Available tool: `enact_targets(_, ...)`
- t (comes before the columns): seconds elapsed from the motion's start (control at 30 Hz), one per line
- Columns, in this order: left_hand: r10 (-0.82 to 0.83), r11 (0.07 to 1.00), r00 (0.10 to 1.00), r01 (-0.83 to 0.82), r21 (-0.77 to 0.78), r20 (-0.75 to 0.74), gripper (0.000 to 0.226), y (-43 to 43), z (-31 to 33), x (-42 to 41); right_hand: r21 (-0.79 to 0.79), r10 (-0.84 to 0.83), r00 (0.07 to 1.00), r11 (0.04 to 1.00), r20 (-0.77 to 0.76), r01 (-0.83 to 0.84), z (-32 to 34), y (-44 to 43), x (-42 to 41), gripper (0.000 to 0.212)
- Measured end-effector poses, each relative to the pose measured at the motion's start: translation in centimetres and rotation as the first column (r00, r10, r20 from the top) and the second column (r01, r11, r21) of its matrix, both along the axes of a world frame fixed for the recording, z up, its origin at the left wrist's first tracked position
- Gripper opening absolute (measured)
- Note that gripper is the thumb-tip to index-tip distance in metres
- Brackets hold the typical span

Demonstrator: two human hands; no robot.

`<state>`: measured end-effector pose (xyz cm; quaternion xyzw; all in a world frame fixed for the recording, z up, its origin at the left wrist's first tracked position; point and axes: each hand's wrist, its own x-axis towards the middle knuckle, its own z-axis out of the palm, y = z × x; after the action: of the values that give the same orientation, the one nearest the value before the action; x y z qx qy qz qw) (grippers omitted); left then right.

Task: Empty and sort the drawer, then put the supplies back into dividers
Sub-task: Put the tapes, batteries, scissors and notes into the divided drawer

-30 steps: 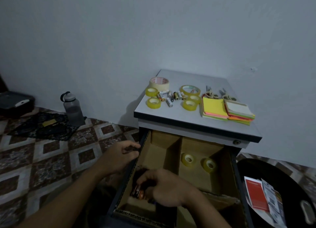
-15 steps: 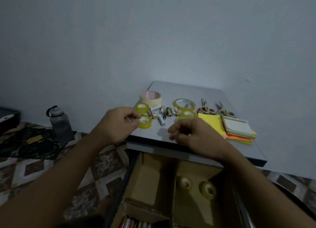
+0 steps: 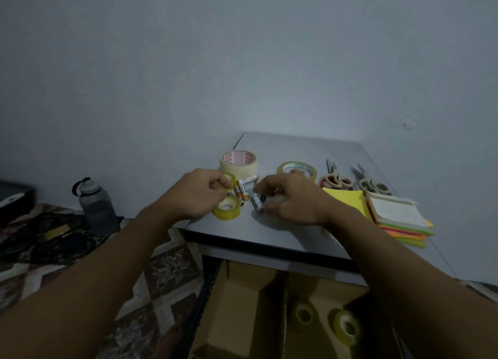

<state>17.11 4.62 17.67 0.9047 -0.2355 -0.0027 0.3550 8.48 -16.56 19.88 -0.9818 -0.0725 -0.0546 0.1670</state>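
Yellow plastic tape roll, small, pinched in my left hand.
My right hand curls its fingers around white cylindrical batteries on the grey cabinet top.

Batteries lie among tape rolls on the cabinet top, scissors behind notepads to their right

No word can be read for sure here. The masking tape has red print in rows on its inner core, and the white batteries on the surface carry dark lettering along their sides, but both are too small and blurred to spell out. The thin tape roll shows a greenish label inside its ring, and the white pad has faint lines of print, also unreadable.
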Motion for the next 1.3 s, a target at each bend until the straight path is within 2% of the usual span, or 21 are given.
enact_targets(0.17, -0.015, 1.000, 1.000, 0.015, 0.020, 0.017, 0.017, -0.5, 0.3, -0.5, -0.156, 0.021, 0.999, 0.987, -0.038, -0.026, -0.6, 0.4, 0.1, 0.047)
enact_targets(0.27, -0.024, 0.998, 0.999, 0.022, 0.057, 0.037, 0.010, -1.1, 0.7, -0.8, -0.167, 0.005, 1.000, 0.986, -0.012, -0.007, -0.6, 0.4, -0.2, 0.041)
enact_targets(0.53, -0.047, 0.994, 0.997, 0.040, 0.105, 0.063, 0.022, -2.5, 1.1, -1.1, -0.175, -0.013, 0.999, 0.984, 0.033, 0.019, -0.6, -0.5, -1.0, 0.034)
enact_targets(0.67, -0.063, 0.986, 0.997, 0.055, 0.157, 0.051, 0.032, -3.0, 1.1, -0.9, -0.155, -0.044, 0.999, 0.987, 0.021, 0.047, -0.4, -1.2, -0.8, 0.052)
enact_targets(0.8, -0.093, 0.965, 0.995, 0.086, 0.249, 0.016, 0.058, -3.5, 1.4, -0.6, -0.197, -0.037, 0.998, 0.980, -0.057, 0.025, -0.4, -1.1, -0.4, 0.071)
enact_targets(0.93, -0.110, 0.948, 0.994, 0.103, 0.300, 0.007, 0.060, -4.0, 1.6, -0.3, -0.246, -0.040, 0.994, 0.969, -0.097, 0.015, 0.0, -1.0, 0.3, 0.074)
enact_targets(1.0, -0.119, 0.941, 0.993, 0.110, 0.321, 0.008, 0.051, -4.2, 1.6, -0.1, -0.264, -0.033, 0.992, 0.965, -0.121, 0.000, 0.2, -1.0, 0.6, 0.074)
enact_targets(1.1, -0.115, 0.938, 0.993, 0.100, 0.332, 0.024, 0.011, -4.4, 1.5, 0.0, -0.292, -0.017, 0.991, 0.956, -0.133, -0.023, 0.1, -1.0, 0.8, 0.070)
enact_targets(1.2, -0.127, 0.942, 0.991, 0.106, 0.320, 0.047, 0.021, -4.4, 1.2, 0.0, -0.281, -0.009, 0.991, 0.959, -0.137, -0.030, 0.1, -1.1, 0.8, 0.075)
enact_targets(1.3, -0.147, 0.947, 0.988, 0.124, 0.295, 0.057, 0.011, -4.2, 1.2, -0.3, -0.279, 0.012, 0.992, 0.959, -0.129, -0.048, 0.1, -1.2, 0.5, 0.073)
